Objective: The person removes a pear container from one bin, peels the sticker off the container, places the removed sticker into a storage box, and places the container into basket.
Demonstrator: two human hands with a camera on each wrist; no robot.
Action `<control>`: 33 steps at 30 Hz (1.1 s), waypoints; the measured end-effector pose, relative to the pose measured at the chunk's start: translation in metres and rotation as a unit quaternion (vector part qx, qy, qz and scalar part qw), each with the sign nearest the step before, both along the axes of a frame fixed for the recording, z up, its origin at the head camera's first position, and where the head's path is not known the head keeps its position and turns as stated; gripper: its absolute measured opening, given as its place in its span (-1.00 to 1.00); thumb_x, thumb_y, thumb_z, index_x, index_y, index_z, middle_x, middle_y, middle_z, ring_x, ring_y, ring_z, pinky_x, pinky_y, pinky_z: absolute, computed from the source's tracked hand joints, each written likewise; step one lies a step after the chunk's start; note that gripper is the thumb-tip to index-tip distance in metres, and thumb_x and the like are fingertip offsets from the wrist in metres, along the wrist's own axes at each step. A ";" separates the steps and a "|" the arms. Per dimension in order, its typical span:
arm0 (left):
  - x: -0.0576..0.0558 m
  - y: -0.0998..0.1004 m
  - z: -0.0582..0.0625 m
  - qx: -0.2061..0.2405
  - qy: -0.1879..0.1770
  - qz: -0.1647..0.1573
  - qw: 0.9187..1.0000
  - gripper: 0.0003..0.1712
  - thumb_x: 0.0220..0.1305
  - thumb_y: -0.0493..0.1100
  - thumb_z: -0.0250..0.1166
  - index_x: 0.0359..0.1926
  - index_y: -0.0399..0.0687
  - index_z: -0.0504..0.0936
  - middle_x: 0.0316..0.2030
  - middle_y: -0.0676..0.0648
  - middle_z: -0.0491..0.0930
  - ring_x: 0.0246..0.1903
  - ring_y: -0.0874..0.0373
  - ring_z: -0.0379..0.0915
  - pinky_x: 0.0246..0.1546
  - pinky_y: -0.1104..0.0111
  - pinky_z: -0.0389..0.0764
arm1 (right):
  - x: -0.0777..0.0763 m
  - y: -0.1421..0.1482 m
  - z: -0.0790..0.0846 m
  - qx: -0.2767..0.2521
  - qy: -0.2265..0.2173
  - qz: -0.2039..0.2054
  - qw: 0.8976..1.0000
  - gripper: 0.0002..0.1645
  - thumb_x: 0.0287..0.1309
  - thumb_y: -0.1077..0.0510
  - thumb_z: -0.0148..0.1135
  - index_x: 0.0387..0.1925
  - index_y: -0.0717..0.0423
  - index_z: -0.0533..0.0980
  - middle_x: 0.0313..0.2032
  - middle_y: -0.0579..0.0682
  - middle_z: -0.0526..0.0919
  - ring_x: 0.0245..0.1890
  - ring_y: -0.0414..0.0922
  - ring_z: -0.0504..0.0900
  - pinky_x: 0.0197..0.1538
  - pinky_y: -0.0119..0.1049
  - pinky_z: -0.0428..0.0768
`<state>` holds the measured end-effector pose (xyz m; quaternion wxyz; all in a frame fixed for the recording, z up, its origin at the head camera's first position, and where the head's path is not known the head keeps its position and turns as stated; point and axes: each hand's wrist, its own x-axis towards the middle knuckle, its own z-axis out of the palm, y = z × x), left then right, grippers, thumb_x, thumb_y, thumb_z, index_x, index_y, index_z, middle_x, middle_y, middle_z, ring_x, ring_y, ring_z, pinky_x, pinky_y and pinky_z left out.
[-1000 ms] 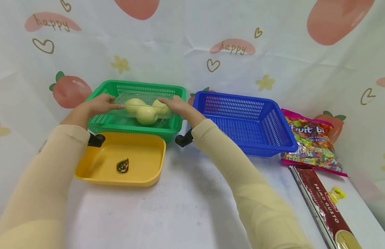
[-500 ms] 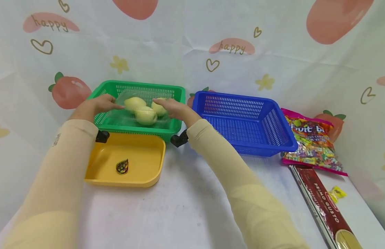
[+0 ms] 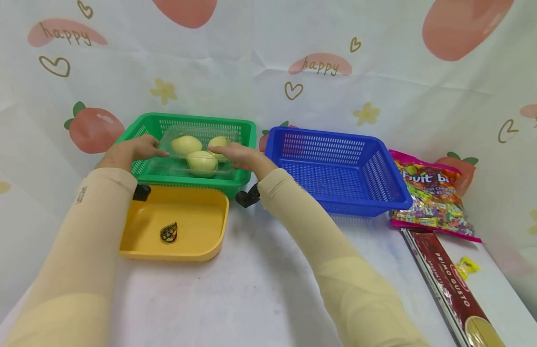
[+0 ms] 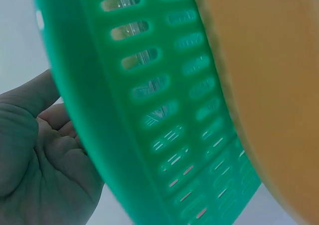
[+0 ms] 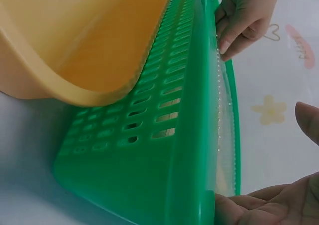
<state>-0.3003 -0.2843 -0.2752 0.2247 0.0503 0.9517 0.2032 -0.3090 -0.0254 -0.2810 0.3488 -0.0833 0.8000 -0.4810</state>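
A clear plastic box (image 3: pixel 170 166) with pale yellow, rounded fruits (image 3: pixel 202 163) inside lies in the green basket (image 3: pixel 234 182). At the box's left end my left hand (image 3: pixel 143 147) holds its edge; in the left wrist view that hand (image 4: pixel 50 155) is partly hidden behind the basket's rim. My right hand (image 3: pixel 240 156) is at the box's right end. In the right wrist view, the right hand (image 5: pixel 279 202) has its thumb spread well away from its fingers, which are partly hidden by the green rim.
A yellow tray (image 3: pixel 194 226) with a small dark sticker sits in front of the green basket. To the right stand a blue basket (image 3: pixel 338 188), a candy bag (image 3: pixel 433 197), a spaghetti pack (image 3: pixel 450 284) and a small yellow-wrapped candy (image 3: pixel 467 266). A printed cloth (image 3: pixel 234 86) hangs behind.
The clear box, tilted between both hands earlier, has come down lower and flatter in the green basket. My right thumb has shifted left over the box.
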 end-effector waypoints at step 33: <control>0.068 0.028 0.038 -0.041 0.245 -0.002 0.969 0.16 0.30 0.34 -0.12 0.33 -0.37 -0.63 0.35 -0.43 -0.61 0.32 -0.35 -0.77 0.28 -0.24 -0.49 | 0.075 0.143 0.020 0.090 0.260 0.034 0.961 -0.05 0.27 -0.38 -0.25 0.45 -0.12 -0.38 0.47 -0.14 -0.40 0.48 -0.13 -0.36 0.47 0.02 -0.19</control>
